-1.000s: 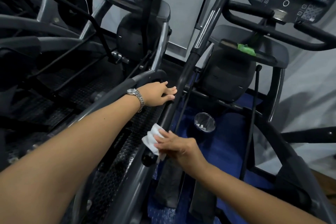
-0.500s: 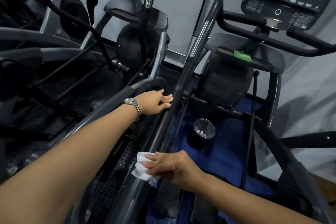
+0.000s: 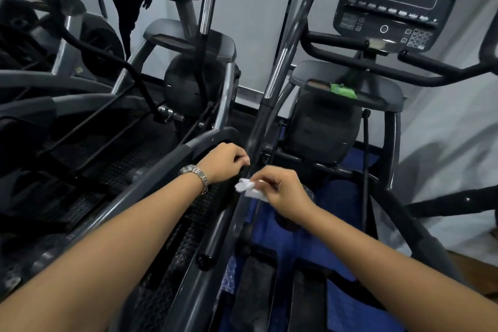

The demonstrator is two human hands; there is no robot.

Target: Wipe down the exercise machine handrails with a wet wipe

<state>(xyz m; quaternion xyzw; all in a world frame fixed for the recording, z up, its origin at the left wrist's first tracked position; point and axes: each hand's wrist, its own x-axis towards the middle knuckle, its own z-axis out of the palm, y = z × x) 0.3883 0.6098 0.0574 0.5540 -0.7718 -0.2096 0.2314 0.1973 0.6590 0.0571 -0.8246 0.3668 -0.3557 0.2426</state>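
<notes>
The left hand [image 3: 225, 162], a watch [image 3: 196, 174] on its wrist, sits on the handrail [image 3: 151, 183] of the left machine, right where the grey rail turns into its dark bend, with the fingers curled down over the rail's inner edge. The right hand [image 3: 283, 188] pinches a crumpled white wipe [image 3: 246, 187] between thumb and fingertips. The wipe sticks out to the left of the knuckles, just below the left hand's fingers and close to them without touching. It sits at the slanted pole [image 3: 269, 94] that runs down between the two machines, but whether it presses on the pole or hangs just in front cannot be told. Below the wipe the bar goes on as a black grip [image 3: 215, 237] ending in a free round cap, with the left machine's studded tread [image 3: 172, 259] tight on one side and a narrow slot on the other. The gap between the hands is small, hemmed in by the rail edge and the pole. More room opens to the right, over the blue mat [image 3: 339, 197] and the two dark pedals [image 3: 256, 294] near the lower edge. Farther up, the right machine's tray [image 3: 382, 89] carries a green thing [image 3: 343, 90], fixed bars [image 3: 336, 44] curve out beneath its console [image 3: 398, 0], and a thin black rod [image 3: 365, 156] stands upright past the right wrist.
</notes>
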